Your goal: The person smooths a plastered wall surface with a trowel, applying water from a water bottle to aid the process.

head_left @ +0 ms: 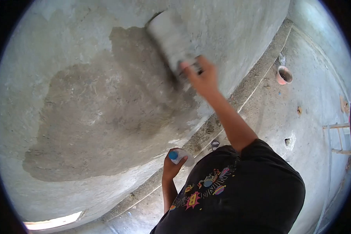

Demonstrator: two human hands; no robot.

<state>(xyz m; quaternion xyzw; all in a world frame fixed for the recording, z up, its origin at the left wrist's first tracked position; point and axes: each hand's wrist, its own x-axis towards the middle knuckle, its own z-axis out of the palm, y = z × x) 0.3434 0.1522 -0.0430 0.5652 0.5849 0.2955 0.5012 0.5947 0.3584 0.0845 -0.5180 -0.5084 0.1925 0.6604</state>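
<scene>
My right hand (201, 76) is closed around the grip end of a long, pale grey plastering float (169, 33), smeared by motion. The float lies close against the grey plaster wall (78, 35), at the upper right edge of a darker, damp-looking patch (101, 105). Lower down and nearer my body, my left hand (172, 165) is wrapped round a clear plastic bottle (185, 158) with a blue cap (172, 155). The cap is on and points toward the wall.
A rough ledge (243, 85) runs along the wall's foot. On the floor to the right stand a pinkish bucket (284, 75) and a clear plastic bag (281, 59). A hole (288, 142) shows in the concrete. Wooden bars (339, 126) stand at the far right.
</scene>
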